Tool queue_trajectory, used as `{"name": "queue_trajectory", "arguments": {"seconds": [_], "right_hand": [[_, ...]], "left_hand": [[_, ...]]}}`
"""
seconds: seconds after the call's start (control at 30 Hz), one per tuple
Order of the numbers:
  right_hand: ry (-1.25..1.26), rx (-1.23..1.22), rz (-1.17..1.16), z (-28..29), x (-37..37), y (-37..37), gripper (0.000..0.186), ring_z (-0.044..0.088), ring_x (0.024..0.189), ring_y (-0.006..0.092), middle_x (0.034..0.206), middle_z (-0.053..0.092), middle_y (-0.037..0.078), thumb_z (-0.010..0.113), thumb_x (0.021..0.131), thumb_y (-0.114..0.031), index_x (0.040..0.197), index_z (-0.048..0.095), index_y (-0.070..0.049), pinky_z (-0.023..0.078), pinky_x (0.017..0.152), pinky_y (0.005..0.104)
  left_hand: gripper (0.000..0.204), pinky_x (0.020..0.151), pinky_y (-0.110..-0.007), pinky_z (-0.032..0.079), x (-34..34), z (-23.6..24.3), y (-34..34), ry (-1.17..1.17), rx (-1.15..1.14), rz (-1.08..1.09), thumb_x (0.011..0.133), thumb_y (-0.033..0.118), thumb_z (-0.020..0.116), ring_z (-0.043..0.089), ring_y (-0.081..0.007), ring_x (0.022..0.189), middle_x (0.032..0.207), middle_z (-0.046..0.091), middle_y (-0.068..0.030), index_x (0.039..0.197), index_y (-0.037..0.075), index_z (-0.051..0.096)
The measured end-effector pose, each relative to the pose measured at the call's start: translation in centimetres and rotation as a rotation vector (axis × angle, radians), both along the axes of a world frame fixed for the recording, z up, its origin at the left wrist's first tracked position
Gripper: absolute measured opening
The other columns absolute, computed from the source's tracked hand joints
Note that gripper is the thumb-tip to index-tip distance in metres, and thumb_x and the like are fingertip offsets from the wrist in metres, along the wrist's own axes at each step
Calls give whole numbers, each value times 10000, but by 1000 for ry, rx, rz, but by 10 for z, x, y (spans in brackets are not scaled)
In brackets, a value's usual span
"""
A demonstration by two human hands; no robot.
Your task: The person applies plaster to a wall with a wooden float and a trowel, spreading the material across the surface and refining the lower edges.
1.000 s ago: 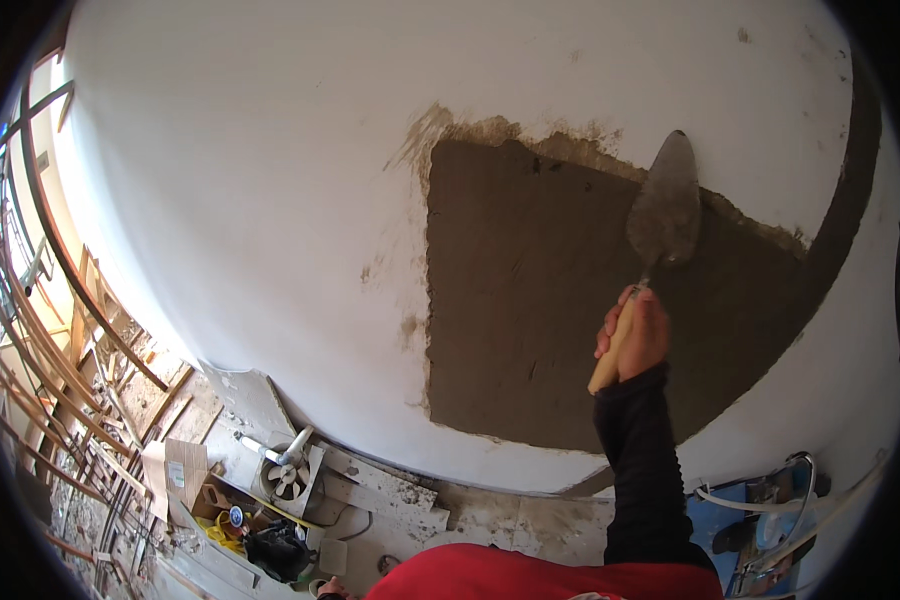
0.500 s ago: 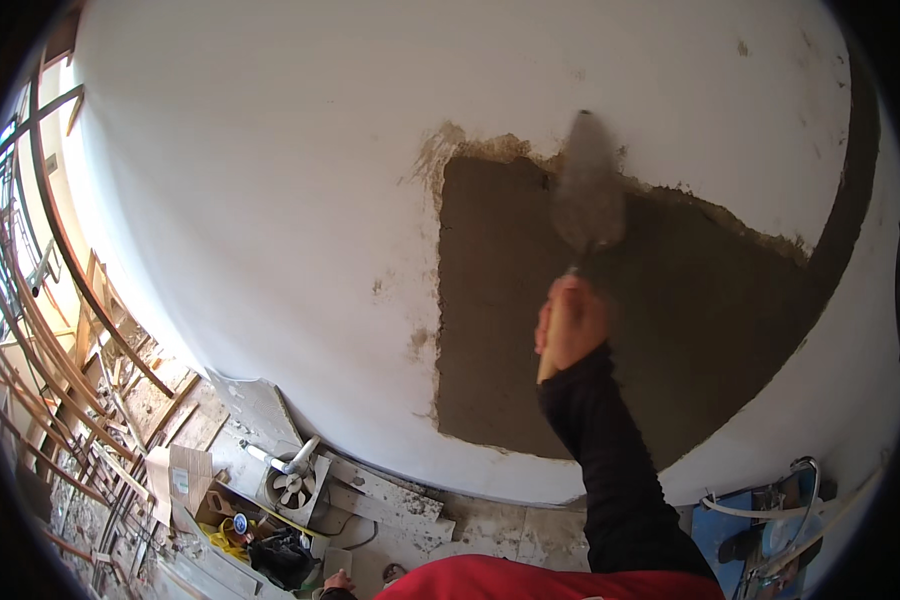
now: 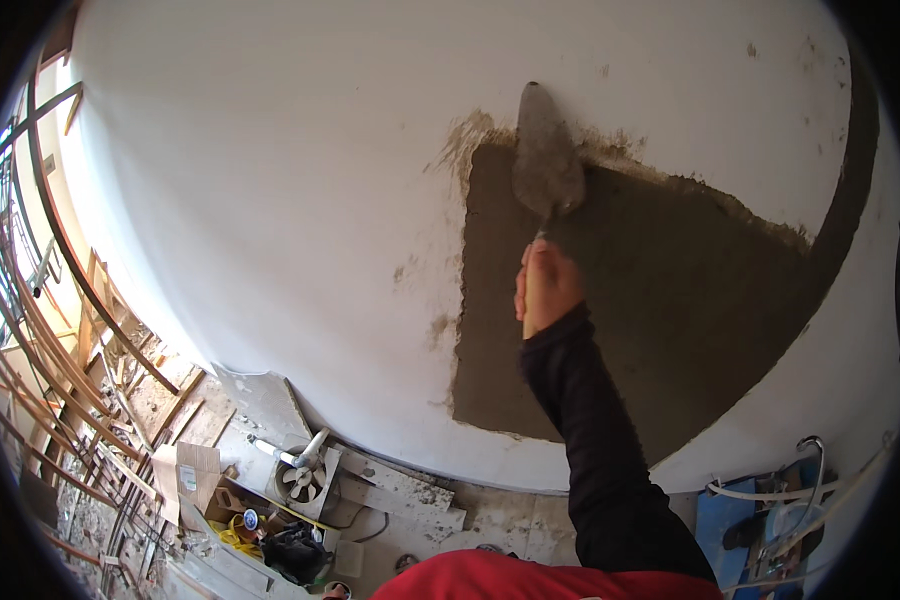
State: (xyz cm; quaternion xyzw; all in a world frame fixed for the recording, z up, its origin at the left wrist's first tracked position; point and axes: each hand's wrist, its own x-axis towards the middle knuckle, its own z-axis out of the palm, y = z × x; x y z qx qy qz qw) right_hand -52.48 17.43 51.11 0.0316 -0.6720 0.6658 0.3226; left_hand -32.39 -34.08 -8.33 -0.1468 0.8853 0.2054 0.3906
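My right hand (image 3: 550, 285) is wrapped around the handle of a pointed trowel (image 3: 550, 150). The trowel's blade points up and lies over the top edge of a dark patch of wet mortar (image 3: 660, 300) on the white wall (image 3: 300, 180). Its tip reaches onto the white surface above, while the rear of the blade is over the mortar. Rough smears run along the patch's upper border. Only a sliver of my left hand (image 3: 338, 590) shows at the bottom edge, and its fingers cannot be made out.
Below the wall at left stand an exhaust fan (image 3: 302, 484), a cardboard box (image 3: 186, 478) and a black plastic bag (image 3: 295, 553). Broken boards (image 3: 400, 490) lie along the wall's foot. Hoses and a blue panel (image 3: 725, 530) sit at lower right. Curved-looking bars (image 3: 55, 220) and rubble fill the far left.
My right hand and the trowel have moved up and to the left along the patch's top edge. My left hand has sunk mostly out of the picture. The view has shifted slightly.
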Motion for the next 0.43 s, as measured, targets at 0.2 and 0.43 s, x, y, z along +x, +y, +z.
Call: {"name": "queue_trajectory", "arguments": {"seconds": [0.2,0.43], "right_hand": [[121,-80,-84,-21,-12,-3,336,404,353,115,506,415,10,406,1005,-344,784,450,-96,328,328,258],[83,-159,-50,0,-12,-14,371,385,334,105,492,397,8,451,996,-404,792,455,-95,315,313,271]], "left_hand": [[424,886,-417,501,-8,-7,-6,22,-84,-163,871,404,561,646,-310,1033,1092,680,-144,1134,76,614],[421,893,-416,498,-8,-11,-8,154,-25,-198,791,393,666,645,-307,1037,1100,679,-138,1084,96,612]]}}
